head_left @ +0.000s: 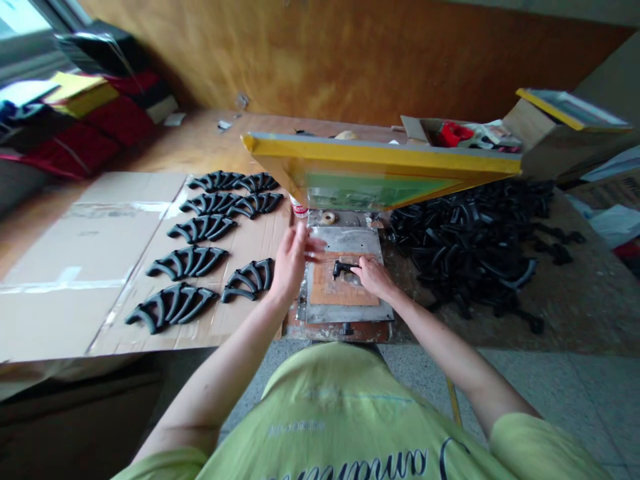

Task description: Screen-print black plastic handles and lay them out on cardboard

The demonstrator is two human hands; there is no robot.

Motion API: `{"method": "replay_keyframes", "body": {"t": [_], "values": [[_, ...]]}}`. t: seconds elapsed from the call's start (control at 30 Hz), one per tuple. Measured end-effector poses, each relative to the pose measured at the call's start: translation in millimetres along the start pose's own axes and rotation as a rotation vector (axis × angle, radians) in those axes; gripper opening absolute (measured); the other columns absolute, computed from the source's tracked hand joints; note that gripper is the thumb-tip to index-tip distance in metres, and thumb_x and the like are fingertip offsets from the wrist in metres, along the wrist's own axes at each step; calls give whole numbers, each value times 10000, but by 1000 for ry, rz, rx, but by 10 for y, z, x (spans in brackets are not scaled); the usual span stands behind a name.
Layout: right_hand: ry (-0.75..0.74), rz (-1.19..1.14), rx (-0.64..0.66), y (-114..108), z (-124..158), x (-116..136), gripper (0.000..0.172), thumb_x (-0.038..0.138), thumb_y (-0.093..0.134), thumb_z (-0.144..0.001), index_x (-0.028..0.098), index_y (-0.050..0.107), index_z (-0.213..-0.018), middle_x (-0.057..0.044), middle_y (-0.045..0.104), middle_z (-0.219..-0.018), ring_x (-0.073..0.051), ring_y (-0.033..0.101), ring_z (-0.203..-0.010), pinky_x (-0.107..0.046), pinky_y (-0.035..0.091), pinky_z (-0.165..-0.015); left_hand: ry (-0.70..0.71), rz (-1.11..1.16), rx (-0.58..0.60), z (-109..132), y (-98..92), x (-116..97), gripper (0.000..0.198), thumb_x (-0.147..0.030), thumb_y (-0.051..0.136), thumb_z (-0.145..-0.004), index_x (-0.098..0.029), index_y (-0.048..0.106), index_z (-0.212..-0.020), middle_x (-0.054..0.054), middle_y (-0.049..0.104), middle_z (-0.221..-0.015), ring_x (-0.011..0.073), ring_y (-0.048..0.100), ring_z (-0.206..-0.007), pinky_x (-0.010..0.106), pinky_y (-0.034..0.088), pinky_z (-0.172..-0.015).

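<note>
A black plastic handle [343, 268] lies across the middle of the printing base plate [345, 312]. My right hand [375, 277] grips its right end with the fingertips. To the left my left hand [295, 257] is raised over the plate's edge, fingers apart and partly blurred, with nothing in it. Above the plate a yellow-edged screen frame [385, 153] with a green mesh [360, 189] is tilted up. A roll of tape [329, 218] rests at the plate's far edge.
Several fanned groups of black handles [187, 262] lie on cardboard [135, 233] at left. A heap of black handles [465, 233] covers the table at right. Behind stand an open box [420, 130] and a second frame [570, 110]; red boxes [75, 143] are at far left.
</note>
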State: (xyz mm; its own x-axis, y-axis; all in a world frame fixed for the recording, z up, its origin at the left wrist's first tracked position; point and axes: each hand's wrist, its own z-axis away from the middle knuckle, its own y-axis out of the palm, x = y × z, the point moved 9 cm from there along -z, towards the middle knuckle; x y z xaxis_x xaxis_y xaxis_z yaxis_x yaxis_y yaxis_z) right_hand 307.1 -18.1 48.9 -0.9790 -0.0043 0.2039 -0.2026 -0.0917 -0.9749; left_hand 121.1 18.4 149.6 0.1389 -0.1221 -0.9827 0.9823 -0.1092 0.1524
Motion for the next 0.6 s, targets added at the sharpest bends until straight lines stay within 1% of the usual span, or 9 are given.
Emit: {"method": "replay_keyframes", "body": {"t": [0.07,0.1,0.13,0.2,0.27,0.33,0.4,0.5,0.6], "values": [[31,-68,-66,-59,124,176,242,367,473,-991,162,600,-986,-122,680,-897,-236,617,-888,-317,445,-768,-356,-84,237,403,231,645,656,-732,626,-730,-146,587,-1023,119,705,-848,239,691,-791,270,529,-526],[-16,-98,-114,-91,193,320,235,367,463,-995,173,594,-976,-118,674,-909,-237,609,-906,-324,444,-793,-445,-77,276,584,269,874,663,-745,631,-712,-151,595,-1004,130,709,-873,262,695,-840,284,539,-543],[-105,-127,-155,-114,260,488,221,362,471,-992,183,593,-951,-111,667,-922,-235,598,-929,-329,442,-824,-491,-44,268,716,264,1048,652,-753,620,-712,-156,594,-975,131,710,-894,276,695,-884,298,551,-570],[-357,-177,-179,-123,375,779,198,354,512,-975,199,596,-885,-88,654,-929,-222,575,-955,-332,434,-876,-503,38,153,840,121,1271,608,-743,607,-728,-164,574,-912,116,707,-908,276,699,-918,311,564,-615],[-521,-189,-170,-149,392,750,182,337,544,-961,205,612,-855,-70,652,-933,-211,560,-967,-335,430,-900,-497,65,26,856,-152,1400,573,-706,632,-732,-160,561,-892,103,705,-906,258,713,-879,298,561,-615],[-469,-122,-173,-222,229,288,146,295,555,-948,200,640,-875,-80,662,-969,-220,549,-995,-350,430,-906,-486,34,-84,826,-543,1470,551,-671,653,-737,-159,560,-918,96,708,-919,233,727,-820,276,554,-598],[-244,35,-164,-285,-40,-487,129,213,549,-915,172,664,-957,-127,666,-1029,-243,543,-993,-368,434,-882,-452,-12,-228,806,-1050,1507,510,-646,627,-777,-165,549,-925,88,713,-928,208,734,-781,259,552,-595],[151,277,-14,-197,-323,-1724,252,166,541,-848,100,667,-1056,-213,661,-1042,-293,550,-997,-388,439,-806,-464,-89,-477,893,-1836,1646,425,-590,560,-858,-169,535,-909,87,717,-868,185,735,-715,250,546,-581],[236,326,85,5,-378,-2384,288,135,469,-824,143,695,-1003,-212,682,-974,-330,579,-984,-434,433,-763,-563,-193,-627,993,-2349,1880,392,-534,441,-935,-159,541,-882,111,718,-805,175,723,-659,254,542,-569]]}}
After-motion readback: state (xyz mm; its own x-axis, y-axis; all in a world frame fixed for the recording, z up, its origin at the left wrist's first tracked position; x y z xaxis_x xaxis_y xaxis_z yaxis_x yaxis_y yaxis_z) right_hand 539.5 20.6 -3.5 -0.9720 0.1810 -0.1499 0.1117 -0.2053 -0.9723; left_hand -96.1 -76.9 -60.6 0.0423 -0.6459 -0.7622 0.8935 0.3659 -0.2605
